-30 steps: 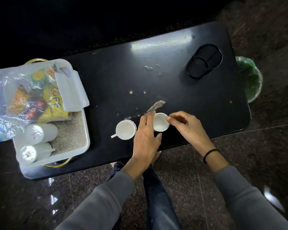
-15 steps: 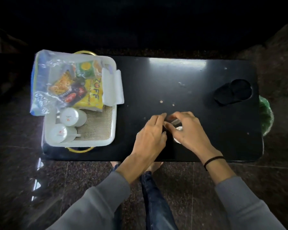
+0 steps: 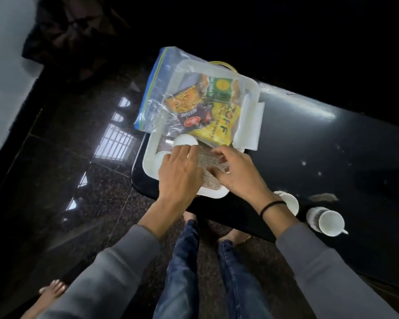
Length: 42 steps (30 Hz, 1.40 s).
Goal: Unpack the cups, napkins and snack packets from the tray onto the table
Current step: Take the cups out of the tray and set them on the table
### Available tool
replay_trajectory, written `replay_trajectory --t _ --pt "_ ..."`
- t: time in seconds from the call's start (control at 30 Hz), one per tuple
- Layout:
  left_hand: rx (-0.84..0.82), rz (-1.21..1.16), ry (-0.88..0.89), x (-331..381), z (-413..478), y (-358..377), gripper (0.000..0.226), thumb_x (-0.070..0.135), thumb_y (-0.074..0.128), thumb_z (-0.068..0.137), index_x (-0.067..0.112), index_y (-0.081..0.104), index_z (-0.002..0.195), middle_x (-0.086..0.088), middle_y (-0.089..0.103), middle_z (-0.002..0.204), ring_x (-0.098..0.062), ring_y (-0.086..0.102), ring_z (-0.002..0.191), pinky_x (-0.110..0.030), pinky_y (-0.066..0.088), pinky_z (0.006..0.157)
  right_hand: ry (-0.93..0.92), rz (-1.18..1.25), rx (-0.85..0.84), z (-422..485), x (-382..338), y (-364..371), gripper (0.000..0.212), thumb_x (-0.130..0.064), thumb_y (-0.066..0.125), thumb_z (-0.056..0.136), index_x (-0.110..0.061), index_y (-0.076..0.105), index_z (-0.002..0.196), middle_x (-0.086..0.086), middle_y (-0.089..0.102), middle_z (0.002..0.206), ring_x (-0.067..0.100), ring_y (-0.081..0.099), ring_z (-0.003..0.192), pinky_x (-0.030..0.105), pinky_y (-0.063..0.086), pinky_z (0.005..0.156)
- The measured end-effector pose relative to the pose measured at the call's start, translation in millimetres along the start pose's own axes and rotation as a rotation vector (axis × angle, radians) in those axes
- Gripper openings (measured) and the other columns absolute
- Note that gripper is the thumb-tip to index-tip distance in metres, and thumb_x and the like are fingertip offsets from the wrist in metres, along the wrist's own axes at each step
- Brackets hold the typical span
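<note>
- Here, the white rectangular plastic tray (image 3: 255, 88) sat on the left end of the glossy black table (image 3: 332, 143), at the centre of the frame.
- The left hand (image 3: 179, 173) reached over the tray's near left corner, fingers together and curved down onto a white cup (image 3: 185, 141) lying there; whether it gripped the cup could not be told.
- A second white cup (image 3: 160, 155) showed just left of that hand, partly hidden.
- The right hand (image 3: 234, 171) hovered over the woven beige tray liner (image 3: 207, 180), fingers loosely curled, pinching nothing visible.
- A clear zip bag of coloured snack packets (image 3: 207, 104) covered the tray's far half, with folded white napkins (image 3: 249, 132) against its right rim.
- Two white cups (image 3: 329, 223) stood on the table at lower right, the nearer one partly behind the right wrist.
</note>
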<state>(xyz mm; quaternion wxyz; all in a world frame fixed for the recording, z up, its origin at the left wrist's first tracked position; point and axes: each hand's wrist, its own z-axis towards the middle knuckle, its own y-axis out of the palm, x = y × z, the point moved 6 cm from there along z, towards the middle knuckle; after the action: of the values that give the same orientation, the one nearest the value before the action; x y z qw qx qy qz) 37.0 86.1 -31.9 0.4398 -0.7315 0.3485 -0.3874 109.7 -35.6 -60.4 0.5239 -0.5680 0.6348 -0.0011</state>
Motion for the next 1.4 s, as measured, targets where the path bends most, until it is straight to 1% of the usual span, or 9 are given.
replay_trajectory --t 0.17,0.33,0.47,0.6,0.73,0.9,1.1,1.27,1.4 --pt "0.022 0.016 -0.069 -41.7 14.9 6.6 0.046 0.017 0.061 0.093 0.013 0.049 0.138 -0.005 0.057 0.134 -0.025 0.055 0.122 -0.037 0.039 0.102 -0.207 -0.244 -0.022 39.5 -36.4 32.9 0.085 -0.013 0.076 0.085 -0.026 0.033 0.157 -0.005 0.036 0.163 0.024 0.043 0.143 0.041 0.05 0.102" --pt "0.007 -0.166 -0.077 -45.2 24.2 9.4 0.047 0.007 0.065 0.087 0.007 0.051 0.131 -0.009 0.057 0.125 -0.03 0.06 0.105 -0.036 0.044 0.089 -0.289 -0.451 -0.038 62.9 -51.4 50.4 0.084 -0.015 0.079 0.08 -0.02 0.04 0.154 -0.002 0.046 0.156 0.025 0.046 0.139 0.043 0.054 0.101" --pt "0.036 -0.313 -0.129 -50.3 24.2 5.7 0.038 0.006 0.064 0.089 0.012 0.05 0.124 -0.005 0.057 0.12 -0.028 0.06 0.09 -0.032 0.042 0.071 -0.282 -0.411 0.001 66.4 -47.4 45.0 0.073 -0.025 0.081 0.08 -0.021 0.048 0.145 -0.003 0.057 0.14 0.022 0.053 0.127 0.042 0.06 0.081" --pt "0.077 -0.387 -0.068 -43.0 24.4 -2.5 0.022 0.02 0.054 0.101 0.012 0.052 0.122 -0.003 0.058 0.118 -0.025 0.062 0.092 -0.04 0.05 0.072 -0.165 -0.162 0.119 47.8 -34.5 22.1 0.066 -0.041 0.083 0.078 -0.025 0.053 0.135 -0.002 0.061 0.132 0.022 0.058 0.116 0.035 0.054 0.082" --pt "0.097 -0.471 0.027 -18.4 22.8 -5.1 0.023 0.029 0.051 0.106 0.013 0.056 0.122 -0.001 0.06 0.114 -0.022 0.061 0.094 -0.041 0.051 0.075 -0.014 0.068 0.203 19.1 -13.9 -5.2 0.065 -0.048 0.086 0.073 -0.025 0.058 0.127 -0.006 0.065 0.123 0.016 0.062 0.106 0.034 0.056 0.081" --pt "0.065 -0.643 0.059 15.7 26.2 0.9 0.025 0.031 0.045 0.108 0.016 0.062 0.12 0.004 0.062 0.114 -0.015 0.059 0.102 -0.036 0.05 0.085 0.164 0.436 0.242 -13.2 21.9 -28.8 0.057 -0.062 0.083 0.062 -0.042 0.061 0.11 -0.022 0.069 0.105 -0.001 0.068 0.095 0.014 0.056 0.072" --pt "-0.152 -0.843 0.063 54.9 29.3 24.4 0.033 0.049 0.046 0.103 0.033 0.069 0.12 0.013 0.071 0.115 -0.001 0.062 0.108 -0.022 0.044 0.083 0.396 0.907 0.275 -41.5 77.1 -36.0 0.049 -0.063 0.08 0.071 -0.03 0.072 0.107 -0.007 0.078 0.103 0.009 0.074 0.095 0.03 0.058 0.077" --pt "-0.35 -1.009 0.145 88.0 30.4 36.2 0.033 0.025 0.048 0.092 0.028 0.069 0.117 0.017 0.072 0.11 0.0 0.062 0.106 -0.006 0.043 0.082 0.531 1.118 0.312 -55.8 111.6 -51.4 0.06 -0.065 0.074 0.072 -0.015 0.078 0.105 0.001 0.07 0.085 0.013 0.065 0.073 0.027 0.05 0.059" --pt "-0.354 -0.778 0.302 113.6 34.6 43.9 0.043 0.023 0.068 0.085 0.025 0.063 0.127 0.01 0.071 0.12 0.002 0.063 0.112 -0.008 0.047 0.094 0.597 1.201 0.265 -59.4 137.8 -67.2 0.056 -0.061 0.073 0.082 -0.011 0.076 0.108 0.006 0.066 0.075 0.014 0.06 0.055 0.026 0.043 0.05"
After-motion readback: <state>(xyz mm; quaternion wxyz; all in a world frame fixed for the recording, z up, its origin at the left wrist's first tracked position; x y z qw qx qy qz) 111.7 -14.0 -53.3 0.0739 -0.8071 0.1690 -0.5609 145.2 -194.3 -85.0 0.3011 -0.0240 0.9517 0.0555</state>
